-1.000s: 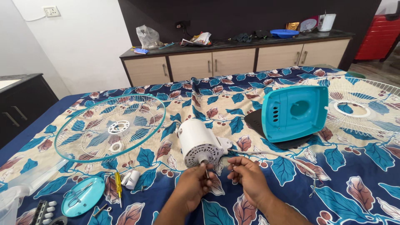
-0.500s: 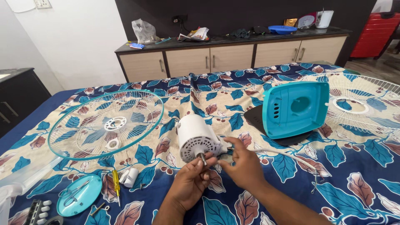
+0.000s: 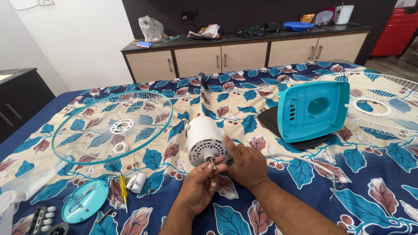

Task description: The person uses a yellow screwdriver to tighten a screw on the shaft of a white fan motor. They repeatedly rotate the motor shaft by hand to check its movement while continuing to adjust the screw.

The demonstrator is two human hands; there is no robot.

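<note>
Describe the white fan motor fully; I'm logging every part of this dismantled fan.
The white fan motor is a rounded cylinder, seemingly plastic-cased, lying on its side on the leaf-patterned bedsheet. Its slotted, vented end faces the camera, with a thin metal shaft sticking out. The left hand pinches the shaft; the right hand touches the casing's lower right edge.

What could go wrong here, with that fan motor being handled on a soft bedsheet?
The white motor lies on its rounded side; it might roll while the left hand pinches its shaft and the right hand steadies it. The small loose parts near the yellow screwdriver could easily get lost in the patterned sheet.
</note>
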